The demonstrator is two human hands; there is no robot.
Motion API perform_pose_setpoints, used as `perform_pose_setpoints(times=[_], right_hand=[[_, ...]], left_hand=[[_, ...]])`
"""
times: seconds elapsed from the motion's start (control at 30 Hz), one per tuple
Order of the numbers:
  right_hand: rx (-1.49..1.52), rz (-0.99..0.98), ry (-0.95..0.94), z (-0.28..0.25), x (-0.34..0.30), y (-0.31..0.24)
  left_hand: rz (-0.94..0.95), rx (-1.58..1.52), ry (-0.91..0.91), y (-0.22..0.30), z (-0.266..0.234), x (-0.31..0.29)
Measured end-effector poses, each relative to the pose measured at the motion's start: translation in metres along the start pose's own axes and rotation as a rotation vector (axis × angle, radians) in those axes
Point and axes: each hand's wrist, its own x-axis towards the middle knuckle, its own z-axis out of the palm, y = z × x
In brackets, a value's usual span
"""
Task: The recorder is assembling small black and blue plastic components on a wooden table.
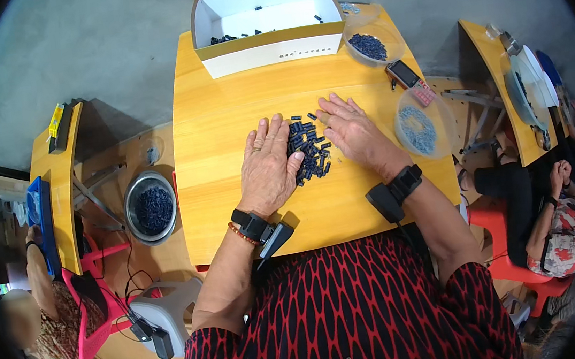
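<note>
A loose pile of small dark blue cylindrical pieces (307,151) lies on the yellow wooden table (225,123) between my hands. My left hand (269,167) rests flat with its fingers stretched out, its thumb against the left side of the pile. On the other side my right hand (356,134) lies palm down, fingers extended, close to the upper right of the pile. Neither hand grips anything. What may lie under the palms is hidden.
A white box with a gold rim (247,61) stands at the far edge, a few dark pieces inside. To the right are a round tub of dark pieces (367,47), a keypad device (410,82) and a tub of pale blue pieces (417,131). A metal basin (133,227) sits left, below the table.
</note>
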Motion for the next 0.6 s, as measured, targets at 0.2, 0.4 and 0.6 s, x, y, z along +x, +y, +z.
perform_pose_setpoints(times=[0.2,0.4,0.6], right_hand=[[-0.031,-0.047,0.020,-0.003,-0.021,-0.008],[0.048,-0.038,0.005,-0.014,-0.020,-0.010],[0.091,-0.041,0.075,-0.007,0.030,-0.015]], left_hand=[[0.037,0.040,-0.029,0.001,-0.001,-0.004],[0.033,0.006,-0.060,0.001,-0.002,-0.012],[-0.040,-0.220,0.126,-0.003,0.003,-0.005]])
